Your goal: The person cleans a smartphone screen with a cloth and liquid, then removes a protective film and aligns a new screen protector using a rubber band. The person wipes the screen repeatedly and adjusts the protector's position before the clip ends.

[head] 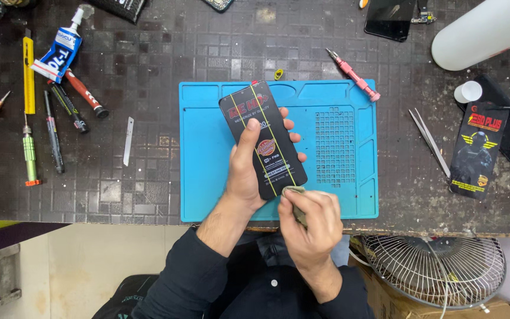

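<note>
My left hand (pixel 244 171) holds a black phone screen (pixel 262 137) with yellow stripes and a round label, tilted above the blue work mat (pixel 208 177). The thumb lies across its left side and the fingers wrap round the right edge. My right hand (pixel 313 221) is closed on a small greyish cloth (pixel 294 192) pressed at the screen's lower end, near the table's front edge.
Screwdrivers (pixel 29 155), a yellow cutter (pixel 28 74), a glue tube (pixel 60 47) and a metal blade (pixel 128 140) lie left of the mat. A pink screwdriver (pixel 354 75), tweezers (pixel 430 142), a black packet (pixel 478 150) and a white bottle (pixel 485 32) lie right. A wire fan (pixel 435 269) sits below the table.
</note>
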